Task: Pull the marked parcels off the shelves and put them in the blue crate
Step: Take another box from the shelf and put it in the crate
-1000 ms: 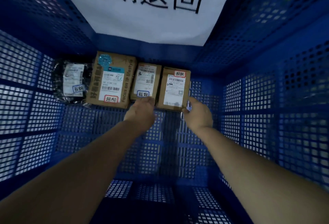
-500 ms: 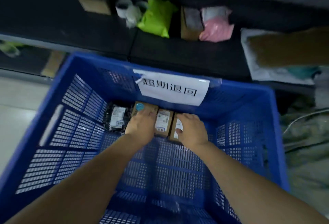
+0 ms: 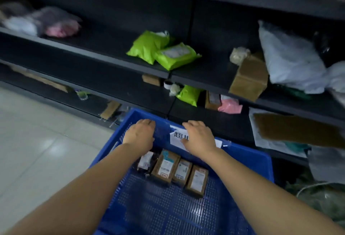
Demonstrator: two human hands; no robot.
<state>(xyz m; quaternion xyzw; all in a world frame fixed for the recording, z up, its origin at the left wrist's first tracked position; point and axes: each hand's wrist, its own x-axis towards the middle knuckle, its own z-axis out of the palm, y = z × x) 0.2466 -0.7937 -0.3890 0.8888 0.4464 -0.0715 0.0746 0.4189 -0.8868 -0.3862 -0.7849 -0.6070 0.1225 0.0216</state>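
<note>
From the head camera, the left hand [image 3: 139,135] and the right hand [image 3: 198,137] are over the far wall of the blue crate [image 3: 248,157]. Their fingers are loose and hold nothing. I cannot tell if they touch it. Four parcels [image 3: 165,165] lie in a row inside the crate.

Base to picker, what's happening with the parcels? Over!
Left hand, right hand empty, at far wall of blue crate. Four parcels lying inside. Green bags on shelf ahead, nothing blocking.
</note>
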